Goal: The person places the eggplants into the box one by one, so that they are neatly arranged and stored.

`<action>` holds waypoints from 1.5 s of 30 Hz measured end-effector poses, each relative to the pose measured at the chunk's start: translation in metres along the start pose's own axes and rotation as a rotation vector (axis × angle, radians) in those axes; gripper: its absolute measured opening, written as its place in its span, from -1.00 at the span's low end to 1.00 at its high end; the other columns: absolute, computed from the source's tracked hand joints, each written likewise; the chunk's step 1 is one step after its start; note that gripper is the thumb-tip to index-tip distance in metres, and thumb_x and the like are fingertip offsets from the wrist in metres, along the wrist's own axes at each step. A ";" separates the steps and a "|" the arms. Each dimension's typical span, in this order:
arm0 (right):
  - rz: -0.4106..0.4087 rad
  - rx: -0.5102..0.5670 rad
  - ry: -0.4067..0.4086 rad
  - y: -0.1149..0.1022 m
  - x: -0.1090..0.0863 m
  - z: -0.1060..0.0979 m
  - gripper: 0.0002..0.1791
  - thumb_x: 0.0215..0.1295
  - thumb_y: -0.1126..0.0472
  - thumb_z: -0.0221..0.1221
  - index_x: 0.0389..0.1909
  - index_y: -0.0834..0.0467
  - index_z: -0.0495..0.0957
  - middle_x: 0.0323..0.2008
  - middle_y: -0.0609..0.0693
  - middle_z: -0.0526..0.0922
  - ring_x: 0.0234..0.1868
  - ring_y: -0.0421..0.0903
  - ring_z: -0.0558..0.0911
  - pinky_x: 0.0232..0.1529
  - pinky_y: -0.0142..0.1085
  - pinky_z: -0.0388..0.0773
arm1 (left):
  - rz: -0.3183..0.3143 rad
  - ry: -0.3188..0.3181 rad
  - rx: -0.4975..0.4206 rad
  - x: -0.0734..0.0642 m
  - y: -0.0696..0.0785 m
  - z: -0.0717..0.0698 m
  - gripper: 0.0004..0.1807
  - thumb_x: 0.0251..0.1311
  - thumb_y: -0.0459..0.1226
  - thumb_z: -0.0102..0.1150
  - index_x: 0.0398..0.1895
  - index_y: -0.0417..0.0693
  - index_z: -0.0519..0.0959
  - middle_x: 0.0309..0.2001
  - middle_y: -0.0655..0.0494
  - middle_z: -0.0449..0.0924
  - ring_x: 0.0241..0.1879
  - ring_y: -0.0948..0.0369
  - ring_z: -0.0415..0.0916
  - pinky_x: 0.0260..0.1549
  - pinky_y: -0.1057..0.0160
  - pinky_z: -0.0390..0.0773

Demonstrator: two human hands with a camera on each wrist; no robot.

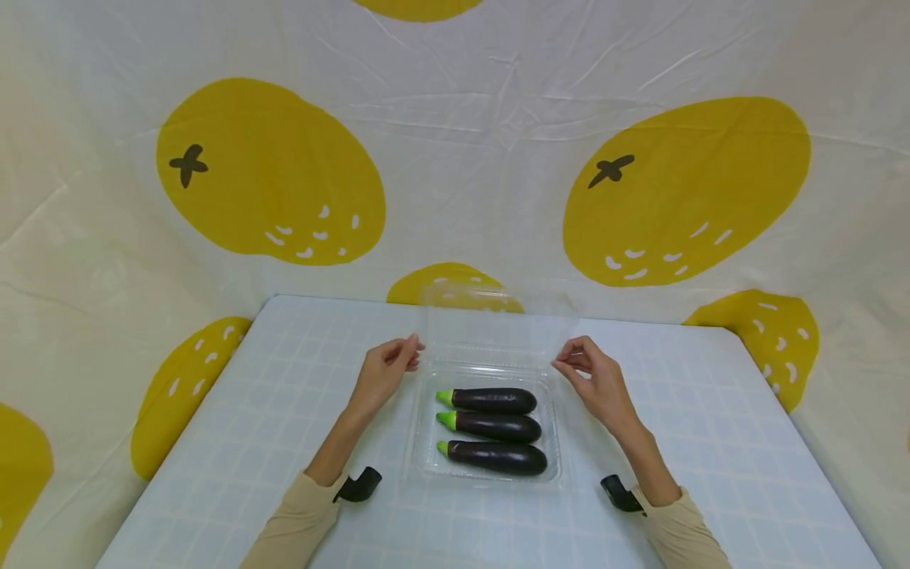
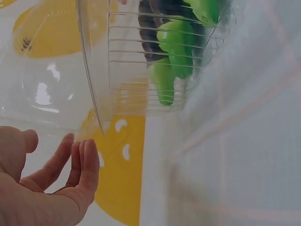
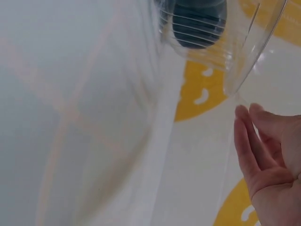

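Note:
A clear plastic clamshell container (image 1: 419, 466) stands on the table with its transparent lid (image 1: 498, 328) raised at the back. Inside it lie three dark eggplants (image 1: 498, 427) in a row, their green stems (image 1: 445, 420) pointing left. Beside the lid's left edge is my left hand (image 1: 384, 371), its thumb apart from the bent fingers (image 2: 87, 165); whether they touch the lid is hard to tell. On the other side my right hand (image 1: 597, 383) pinches the lid's lower right corner between thumb and fingertips (image 3: 241, 113).
A pale blue checked cloth covers the table (image 1: 277, 395). Behind and around it hangs a whitish curtain (image 1: 469, 158) printed with large yellow fruit. Black wrist cameras (image 1: 359, 484) sit on both forearms, near the beige sleeves.

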State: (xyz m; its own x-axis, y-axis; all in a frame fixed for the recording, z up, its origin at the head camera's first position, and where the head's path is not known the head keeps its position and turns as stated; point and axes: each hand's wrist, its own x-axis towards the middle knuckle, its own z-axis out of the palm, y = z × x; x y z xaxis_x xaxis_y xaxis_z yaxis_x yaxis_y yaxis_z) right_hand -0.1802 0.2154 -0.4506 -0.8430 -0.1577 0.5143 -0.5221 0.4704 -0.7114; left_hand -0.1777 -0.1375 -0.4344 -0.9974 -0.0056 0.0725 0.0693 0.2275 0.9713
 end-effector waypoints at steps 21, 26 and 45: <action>-0.169 -0.130 -0.006 0.010 -0.009 -0.005 -0.64 0.01 0.59 0.45 -0.23 0.18 0.67 -0.27 -0.03 0.75 -0.26 -0.06 0.73 -0.05 -0.67 0.52 | -0.119 -0.051 -0.176 -0.011 -0.003 -0.013 -0.47 0.41 0.01 0.26 -0.01 -0.37 0.70 -0.05 -0.27 0.72 0.03 -0.23 0.65 0.13 0.17 0.62; -0.165 -0.208 -0.022 0.007 -0.013 -0.007 -0.64 0.00 0.57 0.47 -0.24 0.17 0.63 -0.27 -0.02 0.73 -0.26 -0.10 0.68 -0.07 -0.73 0.44 | -0.139 -0.072 -0.127 -0.016 0.001 -0.017 -0.46 0.39 0.04 0.28 0.00 -0.33 0.70 -0.09 -0.15 0.73 0.02 -0.19 0.66 0.21 0.12 0.57; -0.243 -0.278 -0.050 0.004 -0.023 -0.007 -0.61 -0.08 0.65 0.46 -0.30 0.18 0.67 -0.31 -0.07 0.71 -0.29 -0.11 0.68 -0.10 -0.63 0.51 | -0.130 -0.209 -0.127 -0.036 -0.008 -0.021 -0.60 0.34 -0.35 0.32 0.18 -0.40 0.59 0.02 -0.33 0.67 -0.19 0.19 0.72 -0.08 0.21 0.71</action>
State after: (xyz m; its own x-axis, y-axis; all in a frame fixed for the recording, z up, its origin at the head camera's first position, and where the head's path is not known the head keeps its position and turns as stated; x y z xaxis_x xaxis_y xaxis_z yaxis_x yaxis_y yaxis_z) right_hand -0.1614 0.2270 -0.4619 -0.7074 -0.3326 0.6237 -0.6585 0.6306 -0.4106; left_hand -0.1424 -0.1598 -0.4399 -0.9800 0.1773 -0.0899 -0.0704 0.1137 0.9910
